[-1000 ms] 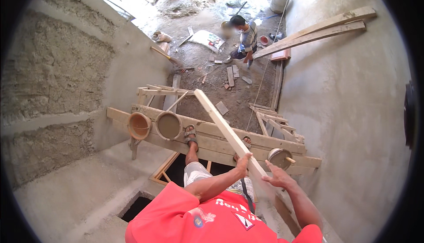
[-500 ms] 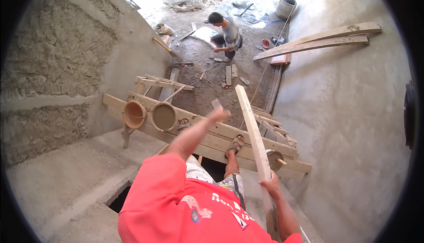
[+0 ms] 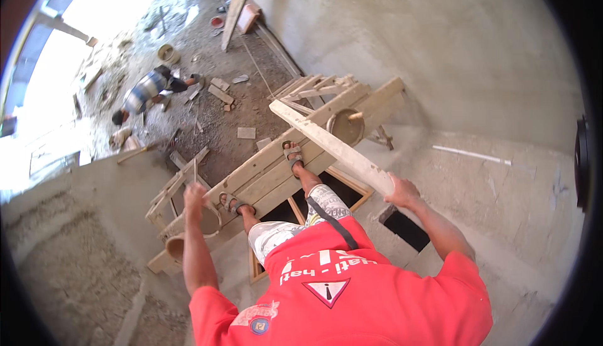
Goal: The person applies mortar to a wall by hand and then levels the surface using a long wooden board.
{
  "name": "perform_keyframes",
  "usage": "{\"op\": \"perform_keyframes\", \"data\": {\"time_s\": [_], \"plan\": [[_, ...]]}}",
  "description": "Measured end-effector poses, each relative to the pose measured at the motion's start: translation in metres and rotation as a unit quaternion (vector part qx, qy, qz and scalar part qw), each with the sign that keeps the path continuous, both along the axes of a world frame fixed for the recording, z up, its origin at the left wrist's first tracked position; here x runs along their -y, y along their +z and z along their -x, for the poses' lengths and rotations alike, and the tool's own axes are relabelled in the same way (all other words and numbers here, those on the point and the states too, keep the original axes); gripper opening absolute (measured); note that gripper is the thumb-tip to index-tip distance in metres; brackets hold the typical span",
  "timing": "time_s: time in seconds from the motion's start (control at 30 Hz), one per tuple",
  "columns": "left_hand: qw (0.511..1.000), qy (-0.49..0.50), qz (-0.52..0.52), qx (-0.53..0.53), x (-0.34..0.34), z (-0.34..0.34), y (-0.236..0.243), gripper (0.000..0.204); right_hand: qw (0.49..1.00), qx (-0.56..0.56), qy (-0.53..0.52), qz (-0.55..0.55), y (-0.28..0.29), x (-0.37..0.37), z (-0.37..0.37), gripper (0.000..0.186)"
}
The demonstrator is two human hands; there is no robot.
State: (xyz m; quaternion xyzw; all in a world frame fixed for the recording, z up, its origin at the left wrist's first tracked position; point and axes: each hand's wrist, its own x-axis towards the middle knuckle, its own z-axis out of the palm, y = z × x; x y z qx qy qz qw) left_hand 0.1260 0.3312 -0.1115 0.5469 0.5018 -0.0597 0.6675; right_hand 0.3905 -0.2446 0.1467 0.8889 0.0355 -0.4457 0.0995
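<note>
My right hand is wrapped around the near end of a long pale wooden straightedge board. The board slants up and to the left, across the scaffold planks under my sandalled feet. Beside it on the planks sits a round bucket with a wooden handle sticking out. My left hand is raised at the left and smeared by motion, so its fingers cannot be made out. Behind it, a bucket of grey mortar is partly hidden. An orange-brown bucket stands at the planks' left end.
Below on the ground, a co-worker bends near loose bricks and a pail. Rough timber trestles support the planks. Under my legs are dark framed openings. A plastered wall rises at the right, and timber leans against it.
My view has turned to the right, and the scene has swung round. My left hand has moved left and back from over the planks. The board stays in my right hand, now more tilted.
</note>
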Motion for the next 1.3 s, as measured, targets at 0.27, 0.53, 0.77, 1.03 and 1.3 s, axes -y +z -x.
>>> {"op": "perform_keyframes", "data": {"time_s": [0.27,0.53,0.77,1.03,1.3], "plan": [[0.975,-0.056,0.111,-0.185,0.113,0.058,0.004,0.029,0.998,0.052,-0.015,0.032,0.035,0.081,-0.063,0.088],[0.980,0.020,0.085,-0.180,0.141,0.021,0.046,0.048,0.991,0.119,-0.020,0.050,0.079,0.160,-0.132,0.080],[0.983,-0.018,0.089,-0.161,0.157,-0.004,0.072,0.046,0.985,0.133,-0.040,0.102,0.083,0.213,-0.136,0.078],[0.980,-0.019,0.094,-0.176,0.148,-0.016,0.063,0.040,0.977,0.135,-0.063,0.155,0.105,0.223,-0.116,0.069],[0.984,-0.002,0.058,-0.166,0.149,-0.049,0.075,0.043,0.967,0.102,-0.048,0.227,0.086,0.286,-0.176,0.071]]}}
